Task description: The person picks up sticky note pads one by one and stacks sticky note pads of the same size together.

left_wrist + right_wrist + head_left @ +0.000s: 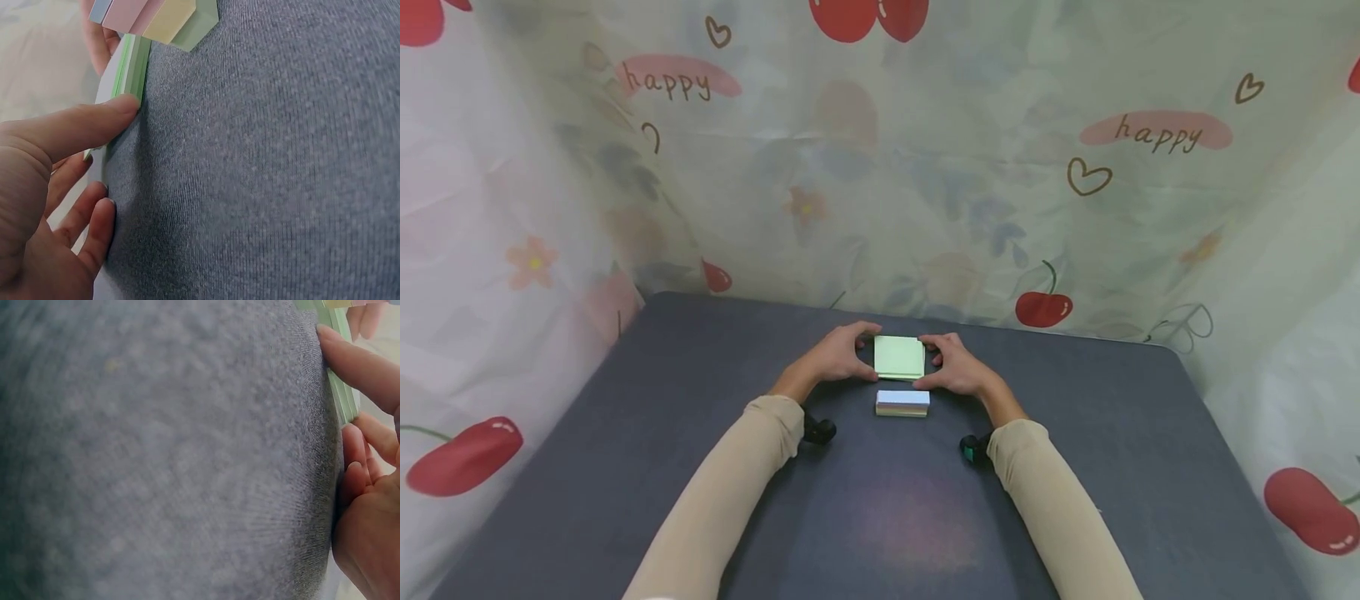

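Observation:
A stack of light green sticky notes (898, 356) lies on the dark table, its sheets slightly uneven at the edges. My left hand (837, 355) holds it from the left, thumb at the near corner and index finger at the far one. From the right, my right hand (957, 365) grips the same stack between thumb and forefinger. In the left wrist view the thumb presses the side of the green stack (133, 69), with the other fingers beyond it. The right wrist view shows the right thumb against the layered green edge (340, 397).
Just nearer than the green stack sits a smaller stack of pastel notes (902, 403), with blue, pink, yellow and green layers in the left wrist view. The grey table (887, 508) ends at a printed curtain (910, 183) behind and at both sides.

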Motion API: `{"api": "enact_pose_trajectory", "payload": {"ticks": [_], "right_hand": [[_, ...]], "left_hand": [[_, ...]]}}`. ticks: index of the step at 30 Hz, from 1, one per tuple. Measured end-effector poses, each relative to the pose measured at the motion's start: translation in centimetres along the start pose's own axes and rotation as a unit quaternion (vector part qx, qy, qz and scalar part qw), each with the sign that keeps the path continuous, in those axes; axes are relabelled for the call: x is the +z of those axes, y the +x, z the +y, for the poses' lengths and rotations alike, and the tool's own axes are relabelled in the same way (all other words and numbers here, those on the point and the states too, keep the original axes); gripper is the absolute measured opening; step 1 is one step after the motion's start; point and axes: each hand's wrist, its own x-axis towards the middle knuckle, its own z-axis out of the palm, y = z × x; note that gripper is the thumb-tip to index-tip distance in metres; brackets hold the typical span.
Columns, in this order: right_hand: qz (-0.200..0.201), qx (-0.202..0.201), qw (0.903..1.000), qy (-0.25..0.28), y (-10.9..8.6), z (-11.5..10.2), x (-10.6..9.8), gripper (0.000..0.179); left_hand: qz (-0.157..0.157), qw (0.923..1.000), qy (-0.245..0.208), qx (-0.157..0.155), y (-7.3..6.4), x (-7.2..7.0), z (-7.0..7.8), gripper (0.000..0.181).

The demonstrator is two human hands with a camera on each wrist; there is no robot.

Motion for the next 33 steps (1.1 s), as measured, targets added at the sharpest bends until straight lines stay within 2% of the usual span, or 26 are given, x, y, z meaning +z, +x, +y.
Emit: {"api": "enact_pose_trajectory", "payload": {"ticks": [9, 14, 17, 25, 33], "right_hand": [[0.002, -0.003, 1.0, 0.006, -0.03, -0.02, 0.03, 0.091], [-0.007, -0.012, 0.9998, 0.013, -0.13, -0.19, 0.0, 0.098], [-0.012, -0.016, 0.9997, 0.01, -0.18, -0.22, -0.03, 0.096], [-0.007, -0.009, 0.9999, 0.008, -0.17, -0.25, 0.05, 0.088], [-0.007, -0.002, 0.9999, 0.008, -0.06, -0.31, 0.11, 0.094]], "left_hand": [[-0.012, 0.9998, -0.012, 0.009, -0.02, 0.19, 0.28, 0.085], [-0.017, 0.9997, -0.003, 0.018, 0.17, 0.4, 0.34, 0.084], [-0.022, 0.9995, 0.002, 0.021, 0.26, 0.49, 0.48, 0.085], [-0.019, 0.9997, 0.015, 0.002, 0.44, 0.73, 0.4, 0.087], [-0.022, 0.9996, 0.019, 0.001, 0.45, 0.84, 0.21, 0.085]]}}
